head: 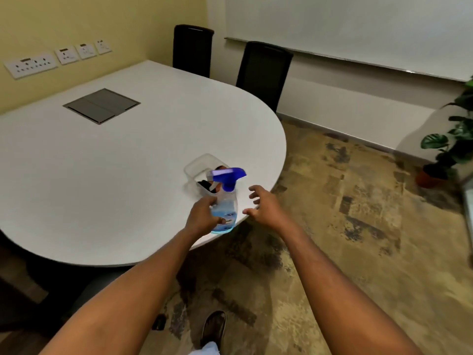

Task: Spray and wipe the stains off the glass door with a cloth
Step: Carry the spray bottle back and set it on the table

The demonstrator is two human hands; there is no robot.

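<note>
The left hand (202, 216) is gripping one spray bottle (225, 208), label unreadable, at the table (102, 175) edge; the right hand (266, 206) is hovering spread wide.

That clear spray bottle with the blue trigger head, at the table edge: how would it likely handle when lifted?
The clear plastic spray bottle with the blue trigger head looks less than half full of blue liquid, so probably light. Tall and narrow near the white table's edge, it may tip if nudged. The left hand wraps it; the right hand is open beside it.
</note>
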